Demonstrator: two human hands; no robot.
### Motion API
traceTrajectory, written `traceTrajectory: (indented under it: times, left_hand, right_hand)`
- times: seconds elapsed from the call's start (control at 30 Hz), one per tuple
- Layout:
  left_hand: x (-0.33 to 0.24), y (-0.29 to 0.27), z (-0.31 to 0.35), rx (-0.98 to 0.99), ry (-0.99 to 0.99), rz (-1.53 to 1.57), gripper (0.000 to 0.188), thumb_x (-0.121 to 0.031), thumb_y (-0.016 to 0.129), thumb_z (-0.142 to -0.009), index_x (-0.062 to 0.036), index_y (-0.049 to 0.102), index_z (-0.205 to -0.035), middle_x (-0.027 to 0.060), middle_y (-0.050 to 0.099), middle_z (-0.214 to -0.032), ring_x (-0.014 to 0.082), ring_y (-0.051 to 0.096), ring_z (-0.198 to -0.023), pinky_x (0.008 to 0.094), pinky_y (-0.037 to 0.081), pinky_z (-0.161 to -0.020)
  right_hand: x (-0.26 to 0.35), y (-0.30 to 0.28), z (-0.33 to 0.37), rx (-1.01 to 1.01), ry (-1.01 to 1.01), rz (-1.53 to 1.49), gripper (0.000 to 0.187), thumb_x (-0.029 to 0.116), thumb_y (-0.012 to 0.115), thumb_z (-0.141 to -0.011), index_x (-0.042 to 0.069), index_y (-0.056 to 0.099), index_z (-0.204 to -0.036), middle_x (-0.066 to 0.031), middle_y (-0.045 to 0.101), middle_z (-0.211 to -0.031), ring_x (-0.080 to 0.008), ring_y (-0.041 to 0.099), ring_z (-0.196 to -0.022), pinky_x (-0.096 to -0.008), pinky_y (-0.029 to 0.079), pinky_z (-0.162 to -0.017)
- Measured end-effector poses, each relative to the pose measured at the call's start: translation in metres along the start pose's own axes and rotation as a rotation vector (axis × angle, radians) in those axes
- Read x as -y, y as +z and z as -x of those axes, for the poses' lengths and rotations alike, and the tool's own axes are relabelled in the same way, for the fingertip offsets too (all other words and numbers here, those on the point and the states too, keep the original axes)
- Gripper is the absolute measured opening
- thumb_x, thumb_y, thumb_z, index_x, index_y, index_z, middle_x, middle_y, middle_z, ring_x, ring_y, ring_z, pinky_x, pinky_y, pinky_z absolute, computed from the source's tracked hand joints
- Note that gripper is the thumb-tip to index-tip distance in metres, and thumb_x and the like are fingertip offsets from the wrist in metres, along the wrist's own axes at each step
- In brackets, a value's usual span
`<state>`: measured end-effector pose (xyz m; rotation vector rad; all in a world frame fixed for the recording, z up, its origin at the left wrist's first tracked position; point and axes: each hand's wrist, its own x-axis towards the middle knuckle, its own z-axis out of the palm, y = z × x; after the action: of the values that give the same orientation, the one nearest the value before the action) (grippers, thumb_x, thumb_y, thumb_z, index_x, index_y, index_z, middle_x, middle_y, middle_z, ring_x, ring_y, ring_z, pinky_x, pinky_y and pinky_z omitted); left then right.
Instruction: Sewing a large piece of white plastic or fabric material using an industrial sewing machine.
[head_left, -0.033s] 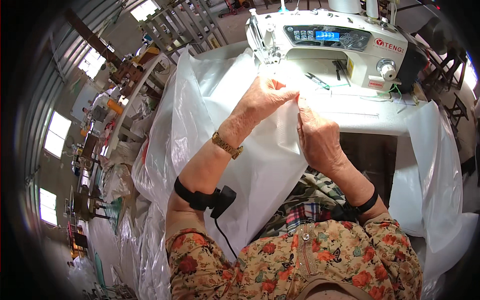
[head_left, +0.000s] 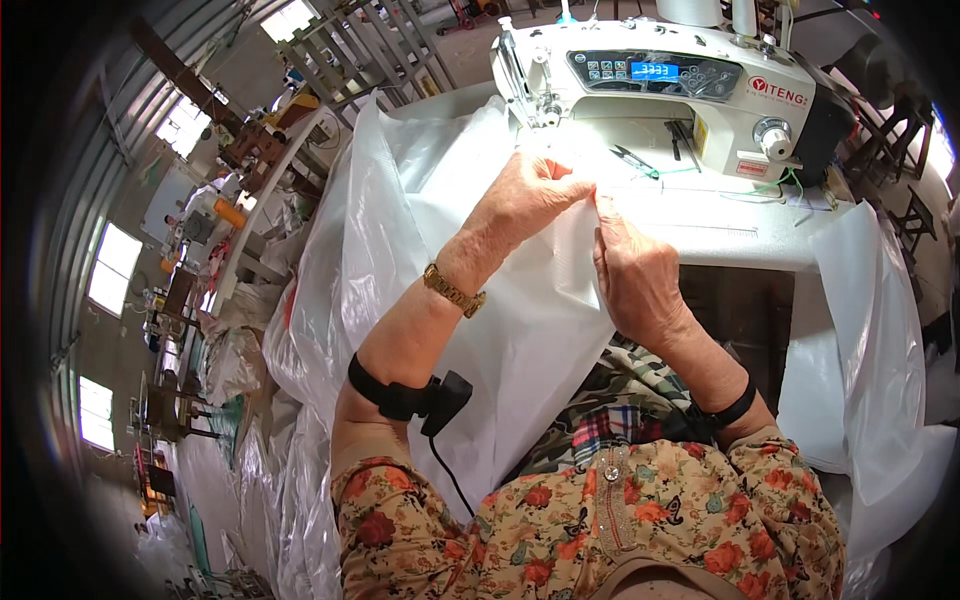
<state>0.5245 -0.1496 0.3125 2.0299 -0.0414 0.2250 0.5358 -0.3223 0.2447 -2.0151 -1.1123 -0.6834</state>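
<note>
A large sheet of white, slightly shiny woven plastic fabric [head_left: 510, 340] hangs from the sewing table over my lap. My left hand [head_left: 525, 195], with a gold watch on its wrist, pinches the fabric's edge just in front of the needle area. Close against its fingertips, my right hand [head_left: 640, 275] is closed on the same edge, index finger and thumb near the left thumb. Above both hands stands a white sewing machine [head_left: 650, 75] with a lit blue display. Glare under its head washes out the needle and the upper part of the fabric.
Thread snips [head_left: 636, 163] and a dark slim tool [head_left: 677, 140] lie on the machine bed, with green thread beside them. More white sheeting [head_left: 870, 340] drapes off the table's right end. Crumpled plastic [head_left: 235, 360] and a cluttered bench fill the left. A metal rack [head_left: 360, 55] stands behind.
</note>
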Motion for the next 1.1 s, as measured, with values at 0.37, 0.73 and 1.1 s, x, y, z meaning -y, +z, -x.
traceTrajectory:
  times: [0.37, 0.73, 1.1]
  left_hand:
    - [0.002, -0.012, 0.007, 0.08, 0.11, -0.22, 0.026, -0.022, 0.063, -0.096, 0.003, 0.07, -0.096, -0.0065, 0.051, -0.067, 0.0008, 0.04, -0.063, 0.022, 0.035, -0.053]
    - [0.024, -0.017, -0.009, 0.114, 0.099, -0.05, 0.031, -0.026, 0.067, -0.093, 0.0044, 0.069, -0.091, -0.0014, 0.055, -0.066, 0.0055, 0.043, -0.062, 0.0266, 0.039, -0.055]
    - [0.02, -0.016, -0.023, 0.138, -0.163, -0.251, 0.034, -0.03, 0.071, -0.09, 0.0022, 0.073, -0.102, -0.0045, 0.062, -0.076, 0.0048, 0.048, -0.068, 0.026, 0.044, -0.063]
  right_hand:
    - [-0.033, 0.008, 0.008, 0.062, 0.298, -0.565, 0.037, 0.026, 0.059, -0.098, -0.007, 0.063, -0.114, -0.0223, 0.069, -0.088, -0.0265, 0.068, -0.074, -0.0349, 0.051, -0.07]
    - [-0.027, 0.043, -0.006, 0.024, 0.482, -0.827, 0.027, 0.022, 0.056, -0.1, -0.002, 0.068, -0.097, -0.0008, 0.056, -0.064, -0.0091, 0.051, -0.058, -0.0315, 0.044, -0.055]
    - [-0.016, 0.037, -0.015, 0.255, 0.108, 0.189, 0.022, 0.01, 0.055, -0.092, -0.004, 0.057, -0.108, -0.0196, 0.061, -0.079, -0.0368, 0.063, -0.072, -0.0437, 0.051, -0.066]
